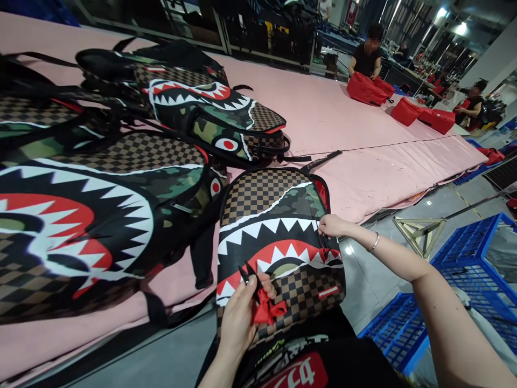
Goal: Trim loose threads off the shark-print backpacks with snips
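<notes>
A backpack (278, 280) with a brown-and-black check, camouflage and a printed shark mouth rests upright against my lap at the table edge. My left hand (240, 312) is closed around small black thread snips (245, 272), blades pointing up over the backpack's front. Red ribbon (266, 310) is tied on the snips' handle. My right hand (331, 226) is pinched at the backpack's right side, with thin dark threads (324, 249) running by the fingertips. Part of the pinch is hidden by the fingers.
Several matching backpacks (169, 156) lie on the pink-covered table (319, 113) to the left. Red bags (365, 89) stand at its far end, where a person (367, 54) handles one. Blue crates (472, 253) and a metal stand (420, 234) are on the floor at right.
</notes>
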The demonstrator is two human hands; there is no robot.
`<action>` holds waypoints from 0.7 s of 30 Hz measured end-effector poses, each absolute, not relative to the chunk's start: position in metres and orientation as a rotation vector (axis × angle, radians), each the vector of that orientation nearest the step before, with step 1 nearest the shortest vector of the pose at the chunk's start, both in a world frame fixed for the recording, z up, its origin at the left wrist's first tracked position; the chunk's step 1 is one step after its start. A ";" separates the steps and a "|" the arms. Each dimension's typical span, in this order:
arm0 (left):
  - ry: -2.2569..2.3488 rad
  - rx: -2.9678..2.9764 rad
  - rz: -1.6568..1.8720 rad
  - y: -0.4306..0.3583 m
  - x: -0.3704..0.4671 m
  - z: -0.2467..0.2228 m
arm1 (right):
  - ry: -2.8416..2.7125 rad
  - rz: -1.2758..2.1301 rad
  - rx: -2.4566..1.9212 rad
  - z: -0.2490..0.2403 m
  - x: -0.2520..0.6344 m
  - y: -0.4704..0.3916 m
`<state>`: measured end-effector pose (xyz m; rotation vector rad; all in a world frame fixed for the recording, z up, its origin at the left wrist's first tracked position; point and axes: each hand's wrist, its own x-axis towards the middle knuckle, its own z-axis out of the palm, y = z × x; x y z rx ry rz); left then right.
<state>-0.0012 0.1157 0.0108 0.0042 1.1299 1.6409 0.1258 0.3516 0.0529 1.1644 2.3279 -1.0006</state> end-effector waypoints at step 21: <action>1.148 -0.048 1.721 0.119 -0.008 0.006 | 2.570 -1.851 1.377 0.011 0.080 0.349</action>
